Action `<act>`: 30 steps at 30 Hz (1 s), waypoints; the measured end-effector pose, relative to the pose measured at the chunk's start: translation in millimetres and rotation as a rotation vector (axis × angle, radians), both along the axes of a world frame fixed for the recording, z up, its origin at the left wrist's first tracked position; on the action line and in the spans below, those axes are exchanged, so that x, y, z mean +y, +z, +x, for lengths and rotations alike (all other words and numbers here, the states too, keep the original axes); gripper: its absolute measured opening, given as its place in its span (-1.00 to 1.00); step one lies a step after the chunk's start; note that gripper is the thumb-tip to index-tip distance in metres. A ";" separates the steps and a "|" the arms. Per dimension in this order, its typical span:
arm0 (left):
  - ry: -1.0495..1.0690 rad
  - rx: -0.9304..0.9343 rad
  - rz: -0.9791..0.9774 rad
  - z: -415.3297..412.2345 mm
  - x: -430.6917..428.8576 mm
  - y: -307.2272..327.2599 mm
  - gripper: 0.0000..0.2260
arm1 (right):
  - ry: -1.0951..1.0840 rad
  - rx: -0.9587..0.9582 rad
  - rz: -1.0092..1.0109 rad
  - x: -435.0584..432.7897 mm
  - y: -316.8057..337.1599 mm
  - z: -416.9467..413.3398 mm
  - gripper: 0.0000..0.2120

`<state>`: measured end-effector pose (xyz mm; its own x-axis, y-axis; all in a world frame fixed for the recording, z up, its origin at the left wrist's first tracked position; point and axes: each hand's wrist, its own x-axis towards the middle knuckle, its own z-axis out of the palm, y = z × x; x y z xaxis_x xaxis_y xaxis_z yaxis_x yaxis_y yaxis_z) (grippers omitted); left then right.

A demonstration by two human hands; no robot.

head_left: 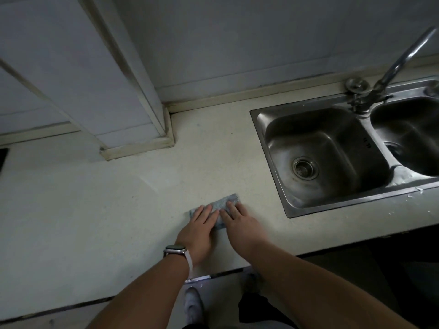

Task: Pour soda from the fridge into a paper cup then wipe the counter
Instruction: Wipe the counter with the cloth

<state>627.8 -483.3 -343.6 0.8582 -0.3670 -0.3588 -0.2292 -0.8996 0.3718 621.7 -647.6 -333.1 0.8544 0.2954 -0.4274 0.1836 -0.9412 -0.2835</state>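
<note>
Blue-grey cloth (222, 202): folded into a small pad and lying flat on the counter (95, 210). It sits toward the near edge, a little left of the sink's near-left corner.

Left hand (199, 227): palm down, fingers straight and close together, pressing on the left part of the cloth. It grips nothing.

Right hand (240, 224): also palm down, with straight fingers laid over the right part of the cloth. Nothing is curled round it. From my remote view the two hands lie side by side. I cannot tell whether their inner fingers touch.

Wristwatch (177, 251): pale strap, worn on the left wrist.

Counter: pale, faintly speckled, running left to right. Its near edge crosses the lower part of my view.

Sink (259, 138): stainless steel, set into the counter right of the cloth. The left basin has a round drain (305, 167). A second basin (408, 138) to the right is cut off by the frame.

Faucet (403, 60): metal, standing on the sink's far rim between the basins, with its spout rising toward the far right.

Boxed column (118, 79): white panelling, standing on the counter's far left against the wall.

Shoe (193, 305): pale, on the floor below the counter's near edge.
</note>
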 end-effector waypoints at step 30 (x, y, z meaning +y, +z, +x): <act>0.066 -0.094 -0.057 190.1 30.3 -13.8 -0.50 | 0.003 0.000 -0.105 36.3 -2.1 190.8 -0.43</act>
